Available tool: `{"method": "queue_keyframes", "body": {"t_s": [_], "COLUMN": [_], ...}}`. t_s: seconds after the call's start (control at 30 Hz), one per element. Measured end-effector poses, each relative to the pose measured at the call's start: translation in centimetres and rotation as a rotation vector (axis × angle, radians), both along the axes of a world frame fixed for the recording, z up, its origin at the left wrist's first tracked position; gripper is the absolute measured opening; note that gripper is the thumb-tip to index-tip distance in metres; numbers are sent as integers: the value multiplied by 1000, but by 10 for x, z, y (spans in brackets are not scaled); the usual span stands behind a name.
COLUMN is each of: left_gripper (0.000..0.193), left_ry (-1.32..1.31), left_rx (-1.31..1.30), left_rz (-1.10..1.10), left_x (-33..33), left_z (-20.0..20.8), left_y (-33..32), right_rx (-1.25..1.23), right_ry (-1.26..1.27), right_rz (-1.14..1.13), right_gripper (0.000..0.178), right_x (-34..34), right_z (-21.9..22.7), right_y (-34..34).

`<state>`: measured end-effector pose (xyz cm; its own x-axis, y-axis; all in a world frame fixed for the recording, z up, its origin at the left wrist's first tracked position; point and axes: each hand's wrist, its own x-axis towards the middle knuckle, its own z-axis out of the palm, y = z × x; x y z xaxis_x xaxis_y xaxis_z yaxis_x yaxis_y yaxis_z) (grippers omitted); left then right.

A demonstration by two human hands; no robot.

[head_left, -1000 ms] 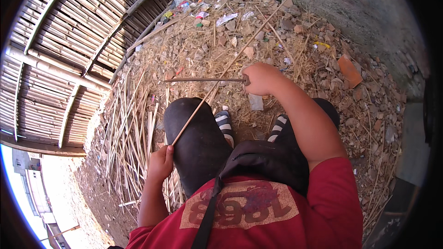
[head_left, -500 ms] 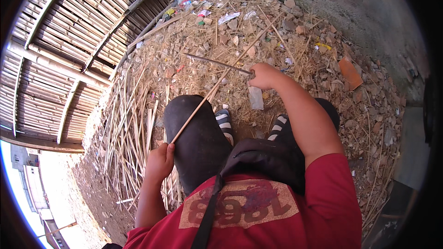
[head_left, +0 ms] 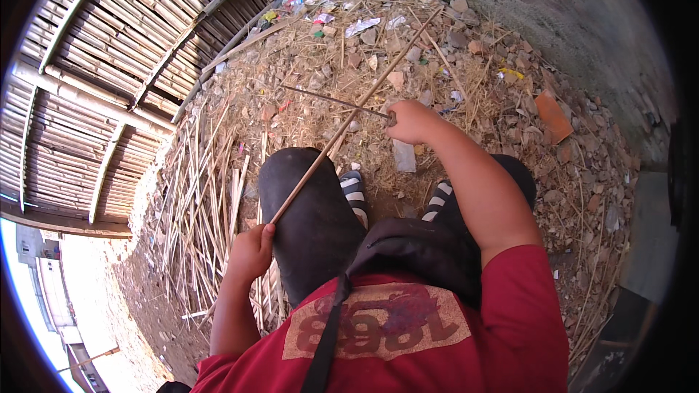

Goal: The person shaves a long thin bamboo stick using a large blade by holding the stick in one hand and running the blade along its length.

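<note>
1. Head view: my left grip (head_left: 251, 253) is closed around a long stick (head_left: 333, 141) slanting over my knee (head_left: 313, 233).
2. My right grip (head_left: 411, 122), also closed, holds a thin dark blade (head_left: 320, 97) across it.

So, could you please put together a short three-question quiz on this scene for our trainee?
1. What does the left grip hold?
2. True or false: the right grip is closed around a red plastic bottle.
3. Pick one: the sandals on the person's feet are
A) plain red
B) striped dark and white
C) plain yellow

Key
1. The near end of a long tan stick, which slants up and to the right in the picture.
2. False: it holds a dark narrow tool.
3. B.
</note>
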<state>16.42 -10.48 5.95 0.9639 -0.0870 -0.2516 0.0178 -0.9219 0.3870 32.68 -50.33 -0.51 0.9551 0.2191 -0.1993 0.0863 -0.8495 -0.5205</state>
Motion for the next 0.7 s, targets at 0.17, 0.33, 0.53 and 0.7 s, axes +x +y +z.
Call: {"method": "queue_keyframes", "body": {"t_s": [0.17, 0.33, 0.53, 0.7], "left_gripper": [44, 40, 42, 41], "left_ry": [-75, -181, -135, -154], "left_rx": [100, 112, 88, 78], "left_rz": [24, -8, -28, -33], "left_x": [-12, -14, -10, -9], "left_z": [-6, -21, -13, -20], "left_y": [-5, -10, -2, -4], "right_rx": [-13, -65, 18, -163], "right_ry": [3, 72, 6, 36], "right_rz": [79, 161, -10, 208], "right_gripper": [38, 40, 40, 37], "right_x": [-13, -11, -4, -31], "right_z": [11, 22, 9, 55], "right_y": [19, 13, 4, 33]}}
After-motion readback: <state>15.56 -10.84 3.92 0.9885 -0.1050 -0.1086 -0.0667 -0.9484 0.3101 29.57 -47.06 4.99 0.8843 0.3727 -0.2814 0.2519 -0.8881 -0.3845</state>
